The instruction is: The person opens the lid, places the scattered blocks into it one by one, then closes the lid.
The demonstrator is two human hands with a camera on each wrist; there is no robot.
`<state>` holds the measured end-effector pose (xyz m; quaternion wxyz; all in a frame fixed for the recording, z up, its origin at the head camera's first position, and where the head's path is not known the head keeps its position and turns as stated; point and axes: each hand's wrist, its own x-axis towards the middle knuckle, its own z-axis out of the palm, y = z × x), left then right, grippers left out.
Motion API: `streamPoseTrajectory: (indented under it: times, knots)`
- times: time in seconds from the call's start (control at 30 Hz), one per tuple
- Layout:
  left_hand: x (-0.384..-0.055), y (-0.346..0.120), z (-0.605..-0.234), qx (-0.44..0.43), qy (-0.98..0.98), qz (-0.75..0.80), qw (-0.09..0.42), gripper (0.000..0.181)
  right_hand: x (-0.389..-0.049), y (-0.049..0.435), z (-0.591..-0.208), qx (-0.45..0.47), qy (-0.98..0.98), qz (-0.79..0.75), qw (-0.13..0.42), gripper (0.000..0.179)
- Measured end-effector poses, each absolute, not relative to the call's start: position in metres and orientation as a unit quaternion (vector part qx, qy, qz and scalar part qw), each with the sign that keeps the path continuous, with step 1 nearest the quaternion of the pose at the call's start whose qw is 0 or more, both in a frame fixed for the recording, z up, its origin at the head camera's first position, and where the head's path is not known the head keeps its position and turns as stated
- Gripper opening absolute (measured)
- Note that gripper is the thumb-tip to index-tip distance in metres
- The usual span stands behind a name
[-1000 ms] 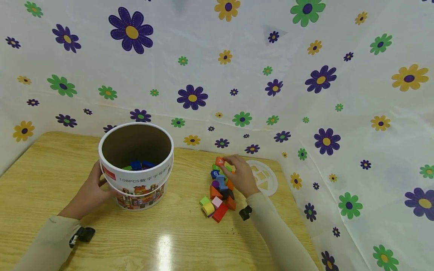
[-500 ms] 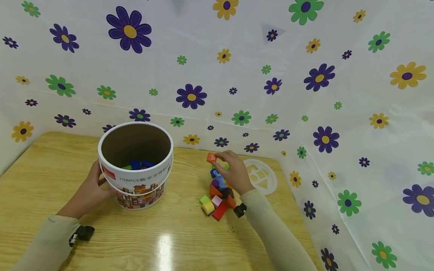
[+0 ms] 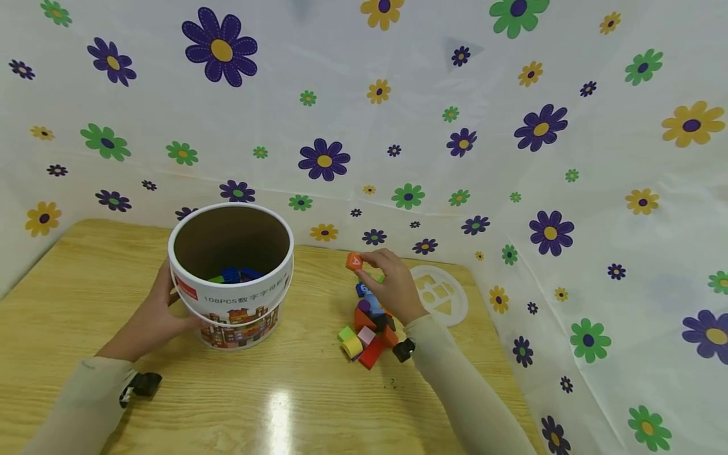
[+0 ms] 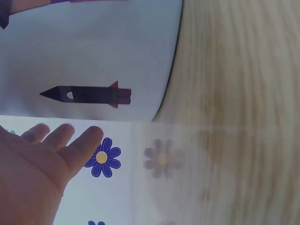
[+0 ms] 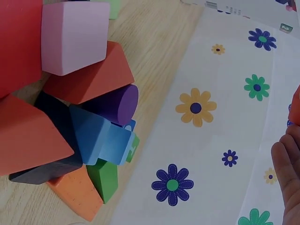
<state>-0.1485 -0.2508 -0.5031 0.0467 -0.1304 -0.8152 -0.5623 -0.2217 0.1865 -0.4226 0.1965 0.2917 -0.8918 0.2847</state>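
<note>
On the wooden tabletop (image 3: 218, 404) we have the white bucket (image 3: 244, 296), with blue and green blocks (image 3: 232, 274) inside. To its right lies our pile of blocks (image 3: 368, 335). At the bucket's left side, our left hand (image 3: 150, 325) has its grip spread, fingers straight. Our right hand's (image 3: 394, 283) grip is narrowed, pinching the orange-red A block (image 3: 354, 261) near the pile's far end.

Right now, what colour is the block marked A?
The letter block is orange-red, clearest in the head view.
</note>
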Motion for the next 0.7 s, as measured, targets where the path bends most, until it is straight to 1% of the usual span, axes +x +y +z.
streamPoseTrajectory:
  times: [0.23, 0.53, 0.7]
  knots:
    - [-0.154, -0.246, -0.501, -0.137, -0.794, -0.588, 0.073, 0.152, -0.222, 0.184, -0.422, 0.289, -0.889, 0.300, 0.191, 0.031]
    - [-0.157, -0.245, -0.497, -0.150, -0.802, -0.571, 0.093, 0.158, -0.223, 0.179, -0.418, 0.299, -0.881, 0.314, 0.187, 0.031]
    - [-0.157, -0.240, -0.495, -0.155, -0.802, -0.572, 0.078, 0.152, -0.223, 0.174, -0.416, 0.307, -0.876, 0.314, 0.197, 0.031]
